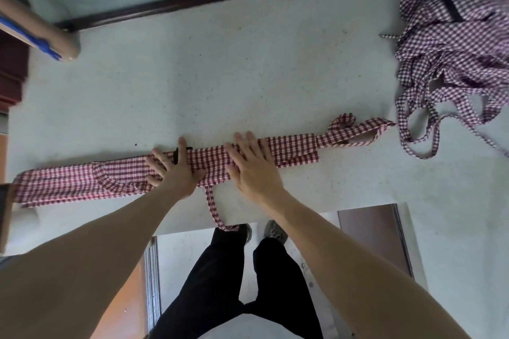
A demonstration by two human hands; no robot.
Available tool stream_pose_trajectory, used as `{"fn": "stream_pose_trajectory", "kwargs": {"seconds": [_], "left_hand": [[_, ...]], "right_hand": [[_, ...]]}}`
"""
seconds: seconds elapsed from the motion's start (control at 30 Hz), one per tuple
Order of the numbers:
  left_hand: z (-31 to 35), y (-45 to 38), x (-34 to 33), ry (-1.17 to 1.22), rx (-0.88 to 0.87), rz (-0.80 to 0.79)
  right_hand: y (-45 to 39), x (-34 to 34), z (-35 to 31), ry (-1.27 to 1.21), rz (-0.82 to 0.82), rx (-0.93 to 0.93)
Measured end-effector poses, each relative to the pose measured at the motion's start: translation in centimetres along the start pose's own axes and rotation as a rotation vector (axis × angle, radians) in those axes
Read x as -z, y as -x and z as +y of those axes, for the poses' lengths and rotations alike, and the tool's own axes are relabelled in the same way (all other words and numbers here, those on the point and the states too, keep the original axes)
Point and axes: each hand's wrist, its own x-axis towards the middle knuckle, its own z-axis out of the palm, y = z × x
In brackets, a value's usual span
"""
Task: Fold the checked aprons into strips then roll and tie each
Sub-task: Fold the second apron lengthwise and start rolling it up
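Pale speckled counter (248,69) stretches before you, with the folded apron strip (82,181) lying along its near edge. Your left hand (176,170) and right hand (253,165) both press flat on it, fingers spread. Unfolded checked aprons (451,58) are heaped at far right.

Both hands, left (176,170) & right (253,165), flat on folded apron strip (71,181); apron pile (454,44) far right.
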Motion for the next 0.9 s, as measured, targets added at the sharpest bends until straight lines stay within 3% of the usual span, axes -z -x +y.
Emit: {"fn": "stream_pose_trajectory", "kwargs": {"seconds": [0.1,0.23,0.37,0.57,0.67,0.73,0.8,0.9], "left_hand": [[0.0,0.0,0.0,-0.004,-0.003,0.015],[-0.2,-0.3,-0.2,-0.001,-0.017,0.048],[-0.4,-0.5,-0.5,0.005,-0.018,0.054],[0.3,-0.1,0.4,0.014,0.045,0.02],[3.1,0.7,0.7,0.036,0.104,0.124],[6.4,2.2,0.4,0.068,-0.046,0.286],[10.1,4.2,-0.7,0.198,-0.343,0.391],[15.6,6.6,-3.2,0.264,-0.736,0.304]], "right_hand": [[0.7,-0.5,3.3,0.133,-0.049,-0.058],[2.5,1.0,8.3,0.191,0.004,-0.125],[4.8,3.2,13.8,0.147,0.084,-0.318],[5.3,4.0,16.5,0.167,0.01,-0.297],[5.4,3.8,16.3,0.183,0.02,-0.299],[5.4,3.9,16.6,0.173,0.018,-0.29],[5.2,3.9,16.7,0.155,0.01,-0.273],[5.3,3.9,16.9,0.133,0.002,-0.265]]}}
